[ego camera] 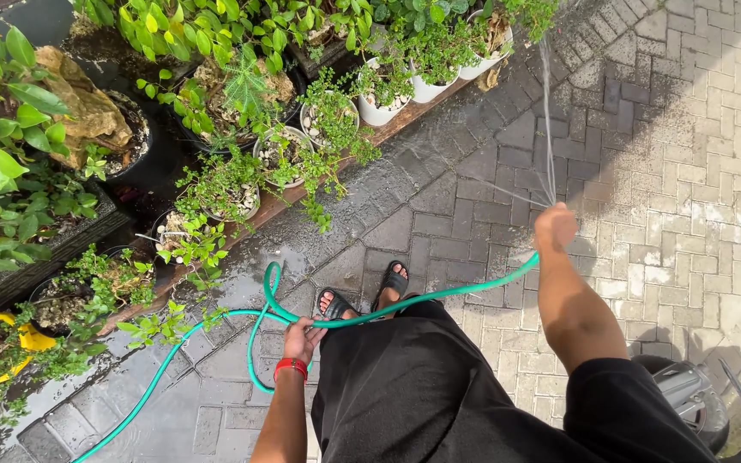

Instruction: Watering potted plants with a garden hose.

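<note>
Right hand (555, 226) grips the hose (439, 294) end, spraying far toward the pots (379, 107); left hand (302, 336) holds the hose slack near, hose running left-right between them

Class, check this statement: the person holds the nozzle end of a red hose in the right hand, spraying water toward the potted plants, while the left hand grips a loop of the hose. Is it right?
Not quite. The head view shows the hose is green, not red. The rest stands: the right hand holds its spraying end toward the potted plants, and the left hand grips a loop.

- Bright daylight, sharp focus throughout.
- Wet paving (473, 206) by the plants gives a dull sheen.
- Wide-angle stretch at edges.
- Soft shade upper right.
</note>
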